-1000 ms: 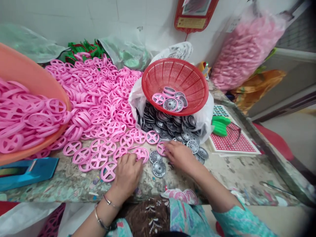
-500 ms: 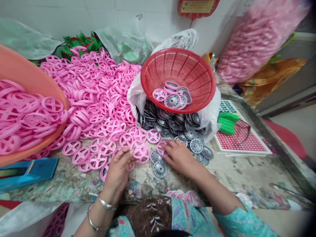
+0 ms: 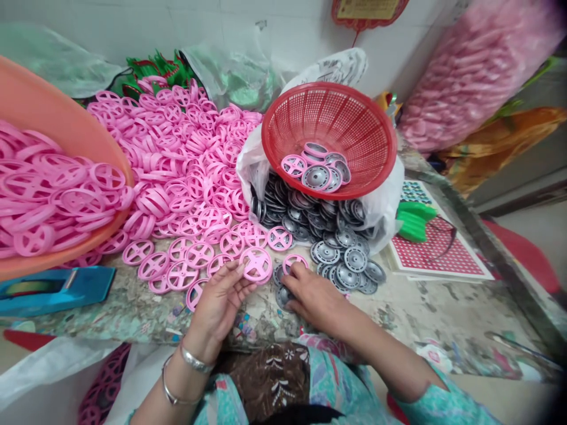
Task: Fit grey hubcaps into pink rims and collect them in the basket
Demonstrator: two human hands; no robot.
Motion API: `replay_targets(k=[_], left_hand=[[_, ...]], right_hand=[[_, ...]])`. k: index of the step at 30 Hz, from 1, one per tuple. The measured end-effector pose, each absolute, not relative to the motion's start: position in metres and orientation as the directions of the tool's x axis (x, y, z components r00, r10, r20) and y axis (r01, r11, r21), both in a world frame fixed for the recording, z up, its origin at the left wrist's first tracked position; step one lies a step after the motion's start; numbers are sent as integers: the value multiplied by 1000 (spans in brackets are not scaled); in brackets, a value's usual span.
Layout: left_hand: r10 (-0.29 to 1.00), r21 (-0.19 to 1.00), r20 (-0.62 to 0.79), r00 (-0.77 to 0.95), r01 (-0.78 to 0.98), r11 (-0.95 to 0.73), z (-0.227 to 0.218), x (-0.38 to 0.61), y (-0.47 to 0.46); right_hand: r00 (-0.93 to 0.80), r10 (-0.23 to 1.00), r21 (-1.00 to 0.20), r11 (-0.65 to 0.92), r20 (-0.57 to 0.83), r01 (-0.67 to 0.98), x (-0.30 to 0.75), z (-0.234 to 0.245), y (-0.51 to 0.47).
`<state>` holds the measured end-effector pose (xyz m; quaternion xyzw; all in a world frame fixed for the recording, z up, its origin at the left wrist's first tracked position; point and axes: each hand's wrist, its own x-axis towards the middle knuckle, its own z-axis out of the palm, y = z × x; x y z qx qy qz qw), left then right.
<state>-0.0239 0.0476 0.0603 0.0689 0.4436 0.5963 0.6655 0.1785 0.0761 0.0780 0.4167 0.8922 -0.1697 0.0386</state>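
Observation:
My left hand (image 3: 228, 289) pinches a pink spoked wheel ring (image 3: 257, 265) between thumb and fingers, just above the table. To its right, my right hand (image 3: 314, 295) has its fingers curled over a grey wheel disc (image 3: 282, 297), partly covered by the fingertips. Another pink ring (image 3: 295, 261) lies just beyond those fingertips. Loose pink rings (image 3: 182, 275) spread to the left of my left hand, in front of a large pink heap (image 3: 190, 147). Grey discs (image 3: 355, 258) lie piled beyond my right hand, spilling from a white plastic bag (image 3: 385, 206).
A red mesh basket (image 3: 367, 124) with several pink-rimmed grey wheels rests on the bag. An orange basin (image 3: 84, 130) of pink rings and a blue tape dispenser (image 3: 91, 289) stand left. Glasses (image 3: 449, 242) and a green piece (image 3: 415, 221) lie on patterned sheets at right.
The view has shifted slightly. My right hand's fingers have come off the pink ring and moved toward me onto the grey disc. The left hand still holds its pink ring.

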Motion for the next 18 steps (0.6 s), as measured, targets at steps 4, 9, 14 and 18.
replay_targets(k=[4,9,14,18], left_hand=[[858,605,-506,-91,-747,277,62,-22,45],[864,647,-495,-93,-704,294,64,-18,42],[890,736,-448,-84,-600,314,66,-5,41],[917,749,-397,-45,-593,295,65,1,40]], right_hand=[[-630,753,-369,540,-191,756,184,72,74],[-635,766,-687,411,-96,600,192,73,81],[-405,913,-986,20,-49,166,175,79,87],[-214,977,-988,51,19,145,158,78,85]])
